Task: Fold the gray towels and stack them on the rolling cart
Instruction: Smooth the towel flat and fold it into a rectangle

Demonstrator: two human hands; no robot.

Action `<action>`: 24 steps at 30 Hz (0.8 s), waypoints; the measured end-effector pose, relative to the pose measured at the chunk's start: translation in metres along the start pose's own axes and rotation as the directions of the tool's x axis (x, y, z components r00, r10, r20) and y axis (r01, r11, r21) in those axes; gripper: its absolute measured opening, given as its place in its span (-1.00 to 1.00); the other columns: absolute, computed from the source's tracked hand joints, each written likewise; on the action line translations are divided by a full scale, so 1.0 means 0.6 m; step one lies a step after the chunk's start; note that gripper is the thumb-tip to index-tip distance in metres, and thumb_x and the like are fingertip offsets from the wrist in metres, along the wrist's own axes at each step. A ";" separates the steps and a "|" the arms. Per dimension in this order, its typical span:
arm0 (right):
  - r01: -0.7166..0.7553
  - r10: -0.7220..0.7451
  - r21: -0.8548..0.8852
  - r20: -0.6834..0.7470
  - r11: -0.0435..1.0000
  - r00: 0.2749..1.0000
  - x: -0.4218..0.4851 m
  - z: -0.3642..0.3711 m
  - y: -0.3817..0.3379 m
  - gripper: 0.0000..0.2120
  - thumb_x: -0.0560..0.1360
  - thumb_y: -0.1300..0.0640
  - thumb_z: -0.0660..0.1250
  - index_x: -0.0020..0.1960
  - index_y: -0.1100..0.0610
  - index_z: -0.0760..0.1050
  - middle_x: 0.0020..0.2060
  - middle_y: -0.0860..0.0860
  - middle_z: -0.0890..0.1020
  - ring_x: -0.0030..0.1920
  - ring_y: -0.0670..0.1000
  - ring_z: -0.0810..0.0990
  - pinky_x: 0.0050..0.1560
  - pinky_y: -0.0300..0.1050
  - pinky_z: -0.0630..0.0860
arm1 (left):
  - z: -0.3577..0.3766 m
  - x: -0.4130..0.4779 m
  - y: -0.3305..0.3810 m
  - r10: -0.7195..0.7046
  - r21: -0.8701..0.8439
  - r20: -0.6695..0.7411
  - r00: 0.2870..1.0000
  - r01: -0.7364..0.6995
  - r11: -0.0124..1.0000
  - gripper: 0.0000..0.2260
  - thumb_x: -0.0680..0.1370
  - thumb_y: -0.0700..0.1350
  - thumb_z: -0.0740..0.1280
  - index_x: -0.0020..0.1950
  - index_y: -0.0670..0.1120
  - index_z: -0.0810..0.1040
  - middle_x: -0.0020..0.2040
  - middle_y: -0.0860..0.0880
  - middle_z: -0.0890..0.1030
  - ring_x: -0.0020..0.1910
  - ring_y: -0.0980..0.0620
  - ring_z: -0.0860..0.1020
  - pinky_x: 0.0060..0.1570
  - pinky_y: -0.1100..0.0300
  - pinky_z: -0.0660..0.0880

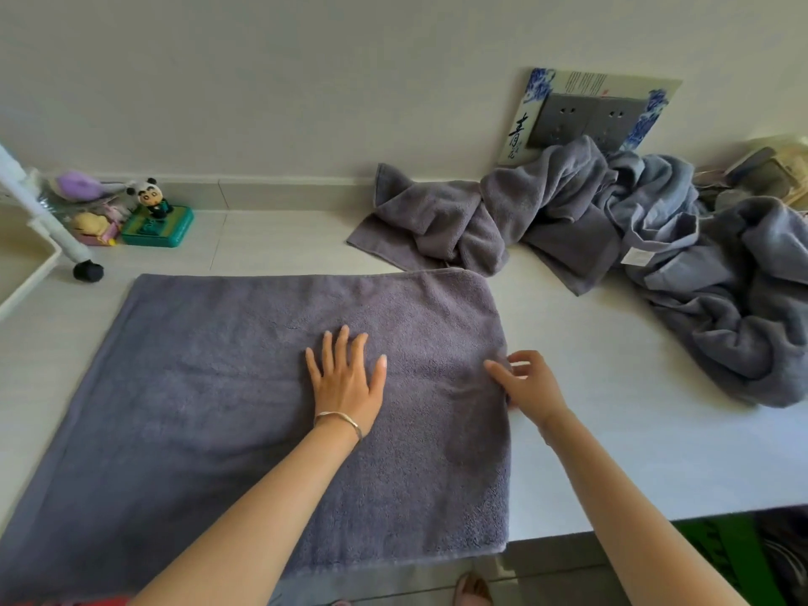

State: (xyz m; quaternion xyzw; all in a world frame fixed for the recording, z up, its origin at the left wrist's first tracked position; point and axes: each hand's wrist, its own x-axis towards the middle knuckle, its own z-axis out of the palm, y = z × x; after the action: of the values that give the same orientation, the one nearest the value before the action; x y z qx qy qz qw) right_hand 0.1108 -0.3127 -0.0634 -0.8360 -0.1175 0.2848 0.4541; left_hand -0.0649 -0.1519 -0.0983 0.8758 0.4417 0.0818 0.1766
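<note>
Already smooth, the gray towel (245,387) lies doubled flat under both hands.

Soft even daylight, faint shadows, wide-angle edge distortion, mild blur

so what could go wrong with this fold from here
The towel reaches the near edge of the table, so it may slide off when lifted. The left hand presses only the middle while the right hand pinches the right edge, so the fold could go crooked.
</note>
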 end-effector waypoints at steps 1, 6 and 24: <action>0.025 -0.025 -0.048 -0.003 0.999 1.000 0.004 0.005 0.003 -0.67 0.43 0.09 0.45 0.07 0.16 0.38 -0.17 0.05 0.53 -0.28 -0.08 0.46 -0.31 -0.25 0.39 | 0.007 -0.001 0.015 0.028 0.008 0.017 0.999 -0.028 1.000 -0.27 0.42 0.27 -0.29 0.49 0.02 0.19 0.53 -0.06 0.13 0.52 -0.11 -0.02 0.42 -0.16 -0.24; 0.068 -0.071 -0.061 -0.037 0.996 0.997 -0.002 -0.009 0.021 -0.71 0.42 0.13 0.46 0.03 0.17 0.40 -0.16 0.09 0.54 -0.27 -0.05 0.46 -0.30 -0.27 0.38 | 0.034 -0.008 0.034 0.117 0.140 0.064 0.991 -0.125 0.982 -0.36 0.45 0.25 -0.32 0.52 0.15 0.01 0.55 0.02 0.01 0.53 -0.08 -0.07 0.41 -0.19 -0.26; -0.309 0.225 0.212 0.347 0.927 0.911 -0.195 -0.025 0.048 -0.80 0.50 0.17 0.36 0.10 0.20 0.57 0.00 0.05 0.68 0.03 0.02 0.64 -0.01 -0.15 0.59 | 0.032 -0.095 0.042 0.177 0.106 0.114 0.978 -0.189 0.976 -0.34 0.58 0.24 -0.29 0.41 -0.04 0.38 0.40 -0.11 0.41 0.38 -0.19 0.37 0.28 -0.35 0.19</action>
State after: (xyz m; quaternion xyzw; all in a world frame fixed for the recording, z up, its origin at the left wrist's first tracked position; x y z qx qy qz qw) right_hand 0.0229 -0.3922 -0.0377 -0.7202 -0.0337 0.4878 0.4921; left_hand -0.0742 -0.2161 -0.1057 0.9247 0.3532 0.0263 0.1399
